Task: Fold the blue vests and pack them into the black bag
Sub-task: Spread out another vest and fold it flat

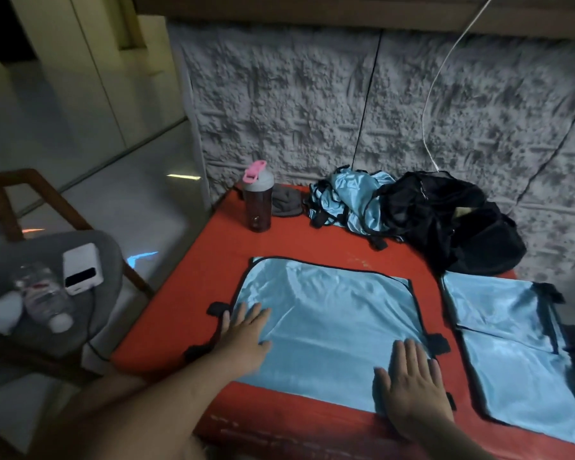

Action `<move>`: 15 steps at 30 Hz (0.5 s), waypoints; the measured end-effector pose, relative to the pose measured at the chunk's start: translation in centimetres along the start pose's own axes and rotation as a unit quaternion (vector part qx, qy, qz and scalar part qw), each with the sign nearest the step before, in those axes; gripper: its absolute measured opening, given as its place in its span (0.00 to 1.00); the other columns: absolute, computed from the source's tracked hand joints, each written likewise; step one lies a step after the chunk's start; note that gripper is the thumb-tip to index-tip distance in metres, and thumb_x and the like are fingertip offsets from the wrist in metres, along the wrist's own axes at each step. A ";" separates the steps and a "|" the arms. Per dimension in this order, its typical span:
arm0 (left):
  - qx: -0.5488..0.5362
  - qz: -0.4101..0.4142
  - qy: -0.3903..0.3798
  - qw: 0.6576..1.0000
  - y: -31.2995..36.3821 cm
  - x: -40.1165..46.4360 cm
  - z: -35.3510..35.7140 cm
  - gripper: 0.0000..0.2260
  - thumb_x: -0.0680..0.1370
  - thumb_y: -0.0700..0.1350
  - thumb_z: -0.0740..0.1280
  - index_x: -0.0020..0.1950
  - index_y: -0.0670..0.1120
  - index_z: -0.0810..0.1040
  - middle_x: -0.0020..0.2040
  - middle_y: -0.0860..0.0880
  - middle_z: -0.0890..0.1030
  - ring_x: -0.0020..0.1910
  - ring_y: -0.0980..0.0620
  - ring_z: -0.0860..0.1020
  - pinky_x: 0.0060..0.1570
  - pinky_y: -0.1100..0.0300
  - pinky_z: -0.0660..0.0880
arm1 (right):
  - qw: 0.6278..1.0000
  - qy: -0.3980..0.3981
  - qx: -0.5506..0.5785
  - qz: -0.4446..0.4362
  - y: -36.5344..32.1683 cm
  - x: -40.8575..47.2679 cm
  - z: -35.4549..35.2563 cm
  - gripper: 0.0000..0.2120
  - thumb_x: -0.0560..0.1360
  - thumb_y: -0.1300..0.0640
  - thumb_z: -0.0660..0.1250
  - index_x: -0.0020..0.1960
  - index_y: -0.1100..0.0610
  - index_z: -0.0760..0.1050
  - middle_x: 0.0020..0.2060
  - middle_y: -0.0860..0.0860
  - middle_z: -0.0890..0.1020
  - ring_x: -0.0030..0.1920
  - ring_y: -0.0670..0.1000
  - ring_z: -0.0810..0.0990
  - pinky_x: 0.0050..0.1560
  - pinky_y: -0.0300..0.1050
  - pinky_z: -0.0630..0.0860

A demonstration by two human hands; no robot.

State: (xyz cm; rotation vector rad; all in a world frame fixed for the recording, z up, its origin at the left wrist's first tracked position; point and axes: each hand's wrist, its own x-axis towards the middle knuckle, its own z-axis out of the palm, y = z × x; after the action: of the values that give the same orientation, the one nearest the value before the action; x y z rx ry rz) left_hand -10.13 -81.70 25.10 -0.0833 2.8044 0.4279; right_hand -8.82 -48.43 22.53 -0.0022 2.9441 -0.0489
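Satin-like and shiny, the blue vest [326, 327] lies spread on the red table [186, 313], likely light, limp and slippery. The left hand [243, 336] and right hand [412, 383] press flat on it, each grip released, holding nothing. Taking hold by the black-trimmed edges looks surest. The black bag [452, 217] sits behind.

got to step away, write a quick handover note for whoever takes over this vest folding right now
Left hand and right hand: both open, flat on the vest spread on the red table.
Folded vest lies to its right.
Pile of unfolded vests sits at the back, beside the black bag.
Done: one vest folded.
Left: fold this vest and the pile; no folded vest seen packed yet.
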 end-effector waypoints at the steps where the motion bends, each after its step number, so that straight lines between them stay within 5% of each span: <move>1: -0.012 0.008 0.035 0.999 -0.3 -0.6 -0.3 0.31 0.82 0.50 0.61 0.83 0.52 0.50 0.83 0.53 0.47 0.81 0.50 0.40 0.78 0.44 0.37 | 1.000 0.014 -0.010 0.001 -0.3 0.2 -0.4 0.40 0.78 0.36 0.38 0.82 0.60 0.50 0.81 0.60 0.54 0.82 0.58 0.50 0.80 0.58 0.47; 3: -0.002 -0.007 0.143 0.990 -1.0 -2.0 -0.7 0.29 0.78 0.48 0.66 0.79 0.51 0.62 0.79 0.51 0.63 0.79 0.48 0.55 0.77 0.46 0.50 | 0.997 0.074 -0.012 -0.032 -1.5 1.3 -1.3 0.32 0.77 0.45 0.50 0.72 0.65 0.70 0.70 0.65 0.73 0.71 0.64 0.72 0.72 0.60 0.61; 5: 0.017 -0.075 0.198 0.977 -1.8 -3.1 -1.7 0.23 0.74 0.49 0.69 0.68 0.52 0.71 0.67 0.51 0.75 0.69 0.47 0.70 0.69 0.49 0.65 | 0.988 0.132 0.026 -0.071 -4.4 2.0 -3.0 0.24 0.75 0.53 0.57 0.61 0.65 0.80 0.59 0.65 0.82 0.59 0.64 0.82 0.64 0.59 0.71; 9: 0.015 -0.216 0.066 0.974 -3.5 -3.3 -4.0 0.21 0.71 0.56 0.70 0.62 0.53 0.72 0.61 0.50 0.80 0.63 0.47 0.77 0.60 0.50 0.72 | 0.978 0.102 0.154 -0.098 -13.8 3.7 -7.7 0.13 0.81 0.53 0.60 0.57 0.53 0.82 0.51 0.52 0.86 0.53 0.56 0.83 0.49 0.47 0.77; 13: -0.003 -0.209 -0.012 0.978 -4.2 -2.2 -4.6 0.17 0.73 0.51 0.70 0.60 0.51 0.75 0.60 0.51 0.80 0.60 0.47 0.79 0.60 0.50 0.75 | 0.967 0.047 0.222 -0.113 -22.5 7.4 -8.7 0.11 0.78 0.56 0.59 0.40 0.53 0.76 0.37 0.52 0.82 0.41 0.56 0.82 0.39 0.43 0.72; 15: -0.021 -0.206 -0.025 0.978 -4.0 -1.7 -4.6 0.16 0.73 0.48 0.68 0.60 0.49 0.75 0.60 0.49 0.80 0.60 0.46 0.79 0.59 0.50 0.76 | 0.963 0.006 0.242 -0.117 -26.0 9.1 -8.4 0.08 0.76 0.57 0.60 0.40 0.54 0.75 0.36 0.51 0.81 0.40 0.55 0.81 0.40 0.46 0.78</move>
State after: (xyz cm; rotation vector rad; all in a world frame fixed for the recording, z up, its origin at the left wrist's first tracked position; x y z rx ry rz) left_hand -9.41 -86.88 28.67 -0.6400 2.6314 0.3797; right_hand -19.49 -74.19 29.87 -0.2767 2.8443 -0.7996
